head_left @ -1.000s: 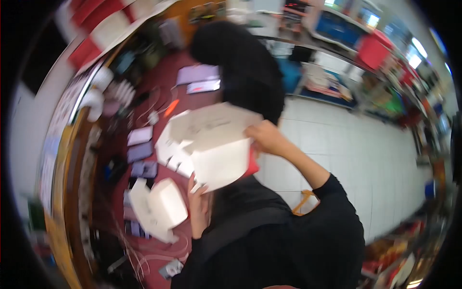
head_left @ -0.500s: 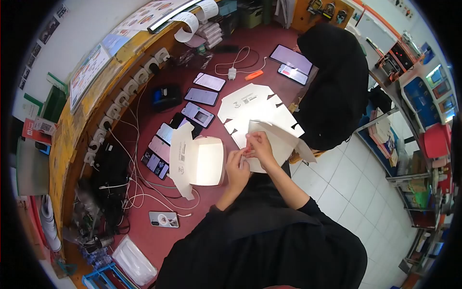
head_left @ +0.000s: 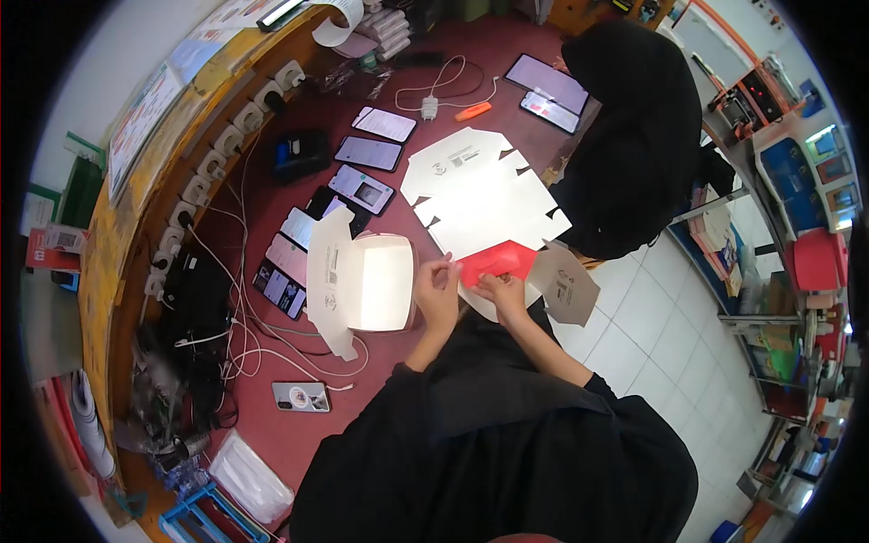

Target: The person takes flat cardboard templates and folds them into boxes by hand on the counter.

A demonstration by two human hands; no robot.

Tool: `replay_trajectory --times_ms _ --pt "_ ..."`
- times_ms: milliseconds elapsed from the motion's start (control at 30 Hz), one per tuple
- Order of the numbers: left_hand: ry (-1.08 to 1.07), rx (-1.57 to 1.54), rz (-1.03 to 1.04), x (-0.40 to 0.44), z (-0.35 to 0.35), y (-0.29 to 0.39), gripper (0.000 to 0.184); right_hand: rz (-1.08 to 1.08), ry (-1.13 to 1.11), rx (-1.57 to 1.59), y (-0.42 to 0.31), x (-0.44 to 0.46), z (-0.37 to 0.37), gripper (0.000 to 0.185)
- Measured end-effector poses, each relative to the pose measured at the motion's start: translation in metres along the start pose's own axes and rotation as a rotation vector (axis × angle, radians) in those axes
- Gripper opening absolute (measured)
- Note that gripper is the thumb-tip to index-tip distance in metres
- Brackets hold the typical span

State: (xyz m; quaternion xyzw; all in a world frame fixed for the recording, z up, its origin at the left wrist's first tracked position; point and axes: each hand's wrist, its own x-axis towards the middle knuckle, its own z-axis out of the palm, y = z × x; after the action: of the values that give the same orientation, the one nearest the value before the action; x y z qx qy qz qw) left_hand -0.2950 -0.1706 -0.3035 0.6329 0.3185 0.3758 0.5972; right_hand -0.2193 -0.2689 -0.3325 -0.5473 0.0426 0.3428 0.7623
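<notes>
A flat paper food box, white inside with notched edges and small print, lies partly over the table edge in front of me. One of its panels is turned over, showing a red outer face. My right hand is closed, fingers pinching the red panel near its lower edge. My left hand is at the box's left side, thumb and fingers pinched at the corner beside the red panel. A printed flap sticks out to the right. Left of my hands stands a folded paper box, its lid open.
Several phones lie on the red table behind and left of the boxes. White cables run from chargers along the wooden counter. A person in black sits at the right. A phone lies near my left sleeve.
The raised white panel has folded over, so its red face now shows. My right hand has moved down and right, my left slightly left. The view has shifted a little.
</notes>
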Motion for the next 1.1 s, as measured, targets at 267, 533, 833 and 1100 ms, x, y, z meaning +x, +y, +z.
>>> replay_trajectory --times_ms 267,533,833,1100 --pt "-0.287 0.583 0.565 0.019 -0.001 0.012 0.009 -0.107 -0.108 -0.04 -0.006 0.019 -0.002 0.023" --pt "-0.318 0.636 0.559 0.029 -0.005 0.019 0.008 -0.204 -0.138 -0.1 0.004 0.021 0.004 0.033" --pt "-0.471 0.812 0.252 0.036 0.01 0.031 0.042 -0.549 -0.234 -0.604 0.023 0.025 0.019 0.032" --pt "-0.469 0.885 0.47 0.061 0.049 0.048 0.033 -0.486 0.044 -0.767 0.005 0.012 0.052 0.029"
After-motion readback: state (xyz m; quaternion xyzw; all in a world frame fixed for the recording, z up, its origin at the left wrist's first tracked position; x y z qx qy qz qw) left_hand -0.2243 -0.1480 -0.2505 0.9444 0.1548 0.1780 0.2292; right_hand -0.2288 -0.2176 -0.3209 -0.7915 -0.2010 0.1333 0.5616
